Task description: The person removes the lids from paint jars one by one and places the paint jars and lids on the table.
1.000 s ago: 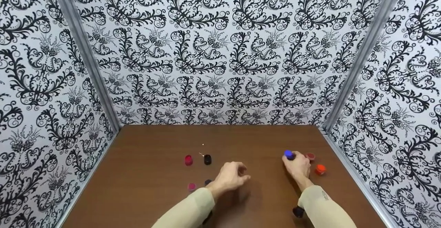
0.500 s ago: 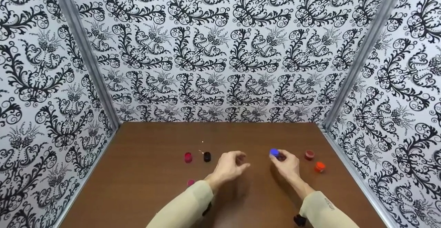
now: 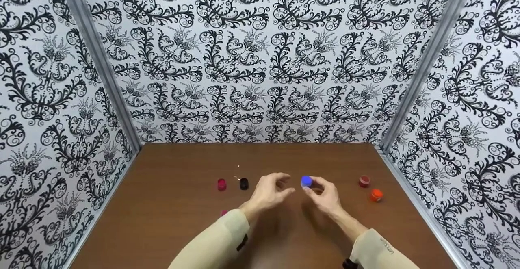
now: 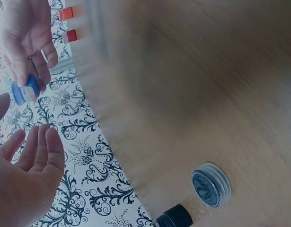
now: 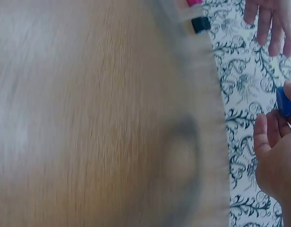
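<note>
A small jar with a blue lid (image 3: 306, 181) is pinched between the thumb and fingers of my right hand (image 3: 326, 197), held up over the middle of the table. My left hand (image 3: 269, 192) hovers just to its left, fingers loosely curved and thumb apart, with nothing in it. A gap separates the two hands. In the left wrist view, the blue jar (image 4: 26, 90) appears beyond the fingers of my left hand (image 4: 34, 170). The right wrist view shows only part of the blue jar (image 5: 283, 101), partly hidden at the frame edge.
On the brown table's left stand a crimson jar (image 3: 221, 185), a black jar (image 3: 243, 184) and a magenta piece (image 3: 224, 213) half behind my sleeve. A round dark-filled jar (image 4: 210, 184) shows below. At right are a red jar (image 3: 364, 181) and an orange jar (image 3: 376, 195).
My right hand has carried the blue-lidded jar leftward from beside the red and orange jars to near my left hand. My left hand has shifted slightly up in the view.
</note>
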{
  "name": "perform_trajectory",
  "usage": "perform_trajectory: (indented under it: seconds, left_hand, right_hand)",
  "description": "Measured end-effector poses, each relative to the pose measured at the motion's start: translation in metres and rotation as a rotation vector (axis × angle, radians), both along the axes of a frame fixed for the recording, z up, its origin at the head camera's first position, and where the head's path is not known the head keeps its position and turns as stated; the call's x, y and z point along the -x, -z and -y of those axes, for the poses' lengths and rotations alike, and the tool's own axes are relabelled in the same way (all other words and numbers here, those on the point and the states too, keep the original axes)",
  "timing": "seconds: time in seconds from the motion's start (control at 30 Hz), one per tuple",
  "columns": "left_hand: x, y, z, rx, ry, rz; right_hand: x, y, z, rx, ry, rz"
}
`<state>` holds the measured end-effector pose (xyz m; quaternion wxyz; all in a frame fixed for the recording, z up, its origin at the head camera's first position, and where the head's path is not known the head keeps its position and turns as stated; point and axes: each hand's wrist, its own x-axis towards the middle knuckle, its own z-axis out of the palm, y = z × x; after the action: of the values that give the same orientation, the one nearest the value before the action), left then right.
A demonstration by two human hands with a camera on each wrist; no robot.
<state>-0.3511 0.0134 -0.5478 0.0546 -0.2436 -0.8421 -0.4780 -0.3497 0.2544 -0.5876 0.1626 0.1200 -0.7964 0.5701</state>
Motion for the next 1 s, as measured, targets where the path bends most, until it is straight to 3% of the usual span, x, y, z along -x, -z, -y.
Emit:
perform_trajectory:
  seconds: [0.33,0.7,1.0]
  left_hand:
    - [0.007,-0.005,0.004,-0.075,0.059,-0.04]
    - [0.007,-0.011,0.013,-0.117,0.105,-0.021]
    - [0.003,-0.011,0.02,-0.129,0.12,0.004]
  right_hand:
    - [0.0,-0.01,0.018,0.016,-0.251,-0.095]
    - [0.003,-0.017,0.032,0.004,-0.385,-0.107]
    - [0.003,-0.019,0.037,0.004,-0.443,-0.156]
